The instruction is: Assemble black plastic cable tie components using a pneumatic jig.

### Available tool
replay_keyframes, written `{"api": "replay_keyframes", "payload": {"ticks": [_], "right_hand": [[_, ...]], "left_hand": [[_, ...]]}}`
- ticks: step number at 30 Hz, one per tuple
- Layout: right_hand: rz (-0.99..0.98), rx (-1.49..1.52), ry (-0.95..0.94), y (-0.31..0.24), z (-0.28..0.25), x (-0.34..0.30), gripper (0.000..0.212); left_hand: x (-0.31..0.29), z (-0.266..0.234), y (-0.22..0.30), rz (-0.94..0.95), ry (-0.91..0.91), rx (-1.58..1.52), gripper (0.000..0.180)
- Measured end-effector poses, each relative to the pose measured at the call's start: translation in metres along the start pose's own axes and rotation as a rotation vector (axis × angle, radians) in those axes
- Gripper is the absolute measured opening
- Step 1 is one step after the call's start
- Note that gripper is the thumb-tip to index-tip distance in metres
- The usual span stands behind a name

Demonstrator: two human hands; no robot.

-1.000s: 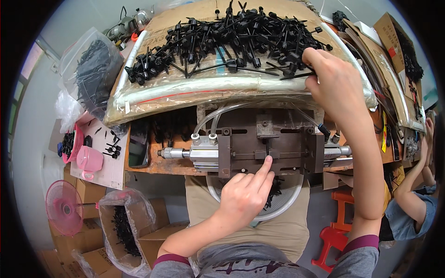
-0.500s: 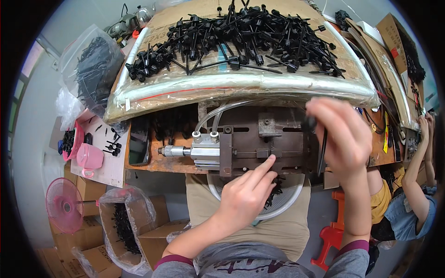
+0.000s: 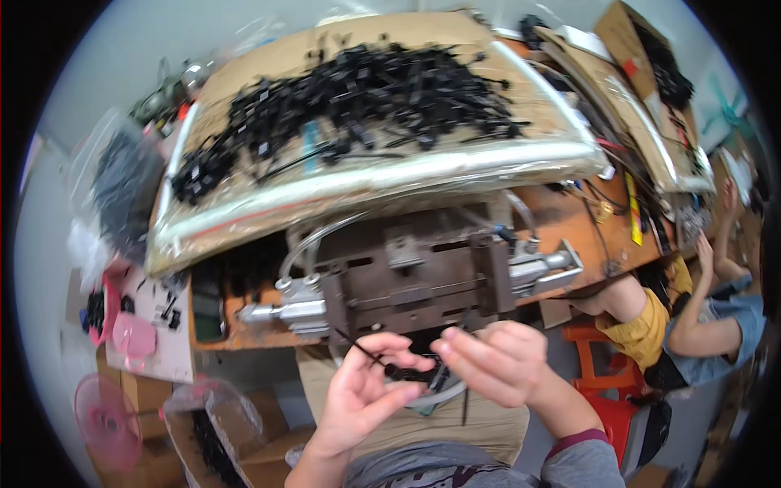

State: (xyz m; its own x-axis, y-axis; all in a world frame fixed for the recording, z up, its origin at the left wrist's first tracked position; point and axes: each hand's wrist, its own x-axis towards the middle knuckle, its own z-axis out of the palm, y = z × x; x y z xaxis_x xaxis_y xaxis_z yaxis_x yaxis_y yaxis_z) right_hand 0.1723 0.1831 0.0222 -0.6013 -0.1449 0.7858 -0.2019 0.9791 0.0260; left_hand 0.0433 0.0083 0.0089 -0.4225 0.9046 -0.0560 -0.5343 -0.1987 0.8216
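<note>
My left hand (image 3: 362, 390) and my right hand (image 3: 498, 363) meet just below a grey metal pneumatic fixture (image 3: 411, 272) on the workbench. Both hands pinch thin black plastic ties (image 3: 382, 363), one end sticking up left from my left fingers, others hanging below my right hand. Behind the fixture a raised cardboard tray wrapped in clear plastic (image 3: 366, 191) carries a large heap of the same black ties (image 3: 350, 93).
A white ring-shaped basin rim (image 3: 431, 397) shows under my hands. At left are clear bags of black parts (image 3: 122, 187), a pink container (image 3: 134, 337) and a pink fan (image 3: 106, 423). Another person (image 3: 691, 317) sits at the right beside a red stool (image 3: 606, 382).
My right hand came down from the heap on the tray to the front of the fixture and met my left hand, carrying black ties. The camera view tilted.
</note>
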Motion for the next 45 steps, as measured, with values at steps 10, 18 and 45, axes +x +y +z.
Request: {"api": "replay_keyframes", "payload": {"ticks": [10, 18, 45], "right_hand": [[0.088, 0.057, 0.163, -0.008, 0.005, -0.026, 0.028], [0.532, 0.311, 0.364, -0.009, 0.001, -0.036, 0.031], [0.817, 0.702, 0.269, -0.03, -0.009, -0.032, 0.018]], "left_hand": [[0.005, 0.02, -0.002, 0.373, -0.029, 0.865, 0.039], [0.012, 0.022, -0.007, 0.647, 0.148, 1.398, 0.035], [0.038, 0.013, -0.022, 0.597, 0.127, 1.721, 0.02]]}}
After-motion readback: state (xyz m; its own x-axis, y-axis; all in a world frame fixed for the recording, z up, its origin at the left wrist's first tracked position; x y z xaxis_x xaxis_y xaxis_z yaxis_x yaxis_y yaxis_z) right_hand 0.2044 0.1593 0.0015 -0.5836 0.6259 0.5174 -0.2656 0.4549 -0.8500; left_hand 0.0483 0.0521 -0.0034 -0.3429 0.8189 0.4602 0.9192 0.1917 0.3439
